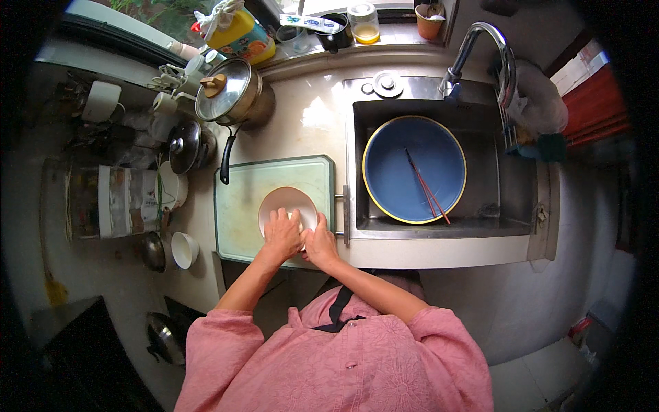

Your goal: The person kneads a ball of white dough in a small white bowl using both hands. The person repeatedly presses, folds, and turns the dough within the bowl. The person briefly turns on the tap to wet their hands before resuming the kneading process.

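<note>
A bowl with a pale pinkish inside [278, 198] is on a light green cutting board [239, 206] in front of me. My left hand [282, 234] reaches into the bowl, its fingers bent over a small whitish thing [294, 217] that they mostly cover. At the bowl's near right side, my right hand [320, 242] has its fingers around the rim, close against the left hand. What the whitish thing is, I cannot tell. To the right, a large blue basin [391, 175] with a yellow rim stands in the sink, and reddish chopsticks [428, 188] lean inside it.
A steel sink [517, 206] with a curved faucet [484, 31] is on the right. A lidded pot [257, 103] stands behind the board, its black handle [226, 157] reaching over the board's edge. A dark lidded pot [193, 149] and a white bowl [184, 251] are at the left.
</note>
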### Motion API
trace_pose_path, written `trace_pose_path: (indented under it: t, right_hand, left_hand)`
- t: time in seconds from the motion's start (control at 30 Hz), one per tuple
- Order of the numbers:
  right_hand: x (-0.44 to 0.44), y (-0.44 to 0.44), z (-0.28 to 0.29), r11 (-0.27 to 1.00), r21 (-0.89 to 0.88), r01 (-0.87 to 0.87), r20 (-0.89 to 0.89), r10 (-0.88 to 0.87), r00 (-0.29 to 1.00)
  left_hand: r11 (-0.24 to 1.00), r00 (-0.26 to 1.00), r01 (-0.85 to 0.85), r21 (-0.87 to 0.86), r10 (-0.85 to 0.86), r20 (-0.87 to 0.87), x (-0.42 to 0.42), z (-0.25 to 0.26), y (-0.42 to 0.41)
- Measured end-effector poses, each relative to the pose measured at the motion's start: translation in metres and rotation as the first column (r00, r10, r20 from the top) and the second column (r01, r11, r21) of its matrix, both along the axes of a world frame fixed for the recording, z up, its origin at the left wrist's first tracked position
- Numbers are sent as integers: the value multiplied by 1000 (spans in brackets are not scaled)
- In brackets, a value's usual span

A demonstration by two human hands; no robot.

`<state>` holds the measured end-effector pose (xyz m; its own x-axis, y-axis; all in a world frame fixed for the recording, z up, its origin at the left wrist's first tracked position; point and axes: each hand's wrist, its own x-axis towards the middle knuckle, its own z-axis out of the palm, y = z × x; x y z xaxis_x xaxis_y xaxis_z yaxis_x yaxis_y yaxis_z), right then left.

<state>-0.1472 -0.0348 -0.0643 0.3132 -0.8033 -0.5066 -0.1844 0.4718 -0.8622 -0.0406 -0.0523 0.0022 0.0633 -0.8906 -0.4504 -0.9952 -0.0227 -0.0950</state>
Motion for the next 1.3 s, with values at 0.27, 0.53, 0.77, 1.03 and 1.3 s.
trace_pose_path:
  t: [0.27,0.53,0.77,1.03,1.3]
  right_hand:
    - [-2,-2,7,999,-7,-37,-19,37,999]
    - [-6,-7,12,993,114,-43,33,39,999]
    - [-2,-2,-3,998,-21,-55,-10,55,998]
    - [-9,-8,8,988,96,-120,17,119,993]
    - [11,15,-36,974,-225,-27,-82,8,997]
  left_hand:
    - [987,947,-159,-25,145,-287,19,-11,5]
    - [974,960,-224,-37,214,-179,8,26,-5]
    - [998,983,-57,-19,53,-176,16,-12,1]
    - [999,947,-22,50,37,-318,24,-23,-10]
    - [993,914,-62,-100,16,-406,30,-48,-27]
